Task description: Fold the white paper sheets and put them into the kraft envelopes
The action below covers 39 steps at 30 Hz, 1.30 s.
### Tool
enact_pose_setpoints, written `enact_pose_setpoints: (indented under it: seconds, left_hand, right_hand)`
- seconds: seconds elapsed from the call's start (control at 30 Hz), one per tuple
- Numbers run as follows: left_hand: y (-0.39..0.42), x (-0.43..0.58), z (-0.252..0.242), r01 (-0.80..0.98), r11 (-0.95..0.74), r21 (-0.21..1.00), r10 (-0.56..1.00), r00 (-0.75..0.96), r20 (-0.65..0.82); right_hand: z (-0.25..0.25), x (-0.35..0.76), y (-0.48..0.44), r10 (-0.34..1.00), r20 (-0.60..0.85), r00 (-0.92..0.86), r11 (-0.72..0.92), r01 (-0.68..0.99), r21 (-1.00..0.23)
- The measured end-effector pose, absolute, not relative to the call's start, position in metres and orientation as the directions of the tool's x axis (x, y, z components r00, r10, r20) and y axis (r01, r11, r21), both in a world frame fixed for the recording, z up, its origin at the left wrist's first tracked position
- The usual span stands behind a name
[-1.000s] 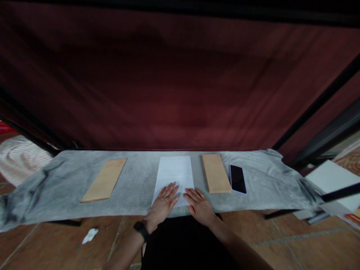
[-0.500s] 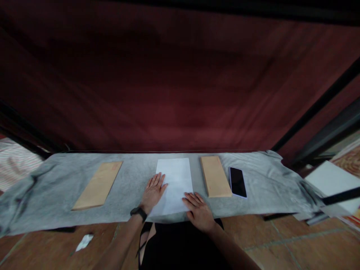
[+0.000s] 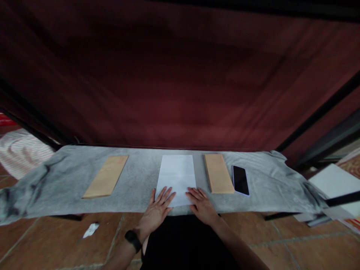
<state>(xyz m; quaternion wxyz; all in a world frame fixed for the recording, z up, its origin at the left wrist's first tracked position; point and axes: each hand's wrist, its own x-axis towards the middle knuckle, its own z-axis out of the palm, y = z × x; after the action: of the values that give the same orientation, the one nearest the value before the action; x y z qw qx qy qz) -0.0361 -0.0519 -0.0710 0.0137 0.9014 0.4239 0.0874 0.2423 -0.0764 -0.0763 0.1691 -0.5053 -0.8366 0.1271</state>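
A white sheet of paper (image 3: 177, 170) lies flat in the middle of the grey cloth (image 3: 140, 165), with a faint crease across it. My left hand (image 3: 156, 210) rests with fingers spread on its near left part; a dark watch is on that wrist. On the near right corner lie the outstretched fingers of my right hand (image 3: 202, 206). To the right of the paper is a thick stack of brown envelopes (image 3: 219, 174). Farther left, a flatter brown envelope (image 3: 107, 177) lies at a slant.
A phone (image 3: 240, 180) with a dark screen lies right of the stack. Behind the cloth-covered surface rises a dark red panel (image 3: 180, 93). A crumpled white scrap (image 3: 90, 230) is on the tiled floor. White boards (image 3: 337, 185) stand at the far right.
My left hand has slid toward me along the paper, from its left edge to its near part. My right hand stays near the same corner. The camera view has shifted slightly.
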Motion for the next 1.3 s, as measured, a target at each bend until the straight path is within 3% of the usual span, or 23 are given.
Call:
enact_pose_setpoints:
  seconds: [0.2, 0.4, 0.63, 0.9, 1.07, 1.3]
  left_hand:
    - [-0.050, -0.036, -0.065, 0.752, -0.646, 0.130, 0.763, 0.635, 0.118]
    - [-0.045, -0.034, -0.067, 0.748, -0.652, 0.124, 0.758, 0.646, 0.084]
    - [-0.045, -0.040, -0.070, 0.738, -0.661, 0.136, 0.750, 0.652, 0.108]
    - [-0.036, -0.057, -0.070, 0.723, -0.608, 0.328, 0.783, 0.615, 0.095]
    - [-0.037, -0.068, -0.063, 0.697, -0.529, 0.483, 0.836, 0.524, 0.159]
    - [-0.064, -0.076, -0.059, 0.635, -0.614, 0.468, 0.770, 0.611, 0.181]
  right_hand:
    - [-0.065, 0.214, -0.050, 0.933, 0.058, -0.355, 0.343, 0.829, -0.441]
    - [-0.075, 0.160, -0.036, 0.940, 0.143, -0.309, 0.340, 0.870, -0.357]
    - [-0.089, 0.200, -0.050, 0.940, 0.130, -0.316, 0.340, 0.902, -0.264]
    - [-0.086, 0.250, -0.069, 0.912, 0.117, -0.392, 0.409, 0.888, -0.212]
    - [-0.077, 0.260, -0.077, 0.883, 0.056, -0.467, 0.466, 0.852, -0.239]
    - [-0.069, 0.265, -0.091, 0.849, 0.124, -0.513, 0.517, 0.761, -0.393]
